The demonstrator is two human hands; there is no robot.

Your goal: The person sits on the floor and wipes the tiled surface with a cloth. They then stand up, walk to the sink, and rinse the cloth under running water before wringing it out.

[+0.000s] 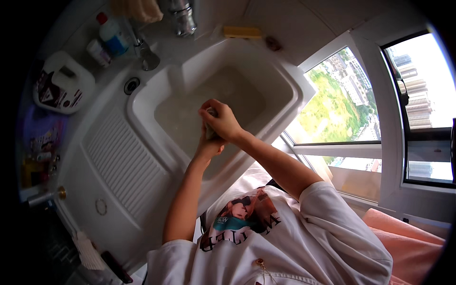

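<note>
Over the basin of a white laundry sink (pixel 299 96), both of my hands press together around a small greyish bundle (pixel 211 132). It looks like wet cloth, but most of it is hidden by my fingers. My right hand (pixel 224 121) lies on top with curled fingers. Underneath, my left hand (pixel 207 146) holds the same bundle from below, its palm mostly covered. Cloudy water (pixel 178 121) stands in the basin below my hands.
Left of the basin is a ribbed washboard (pixel 123 160). Along the back are a faucet (pixel 148 58), a red-capped bottle (pixel 112 35), a white jug (pixel 64 83) and a yellow bar (pixel 242 32). A window (pixel 338 99) is at right, with pink fabric (pixel 402 238) below.
</note>
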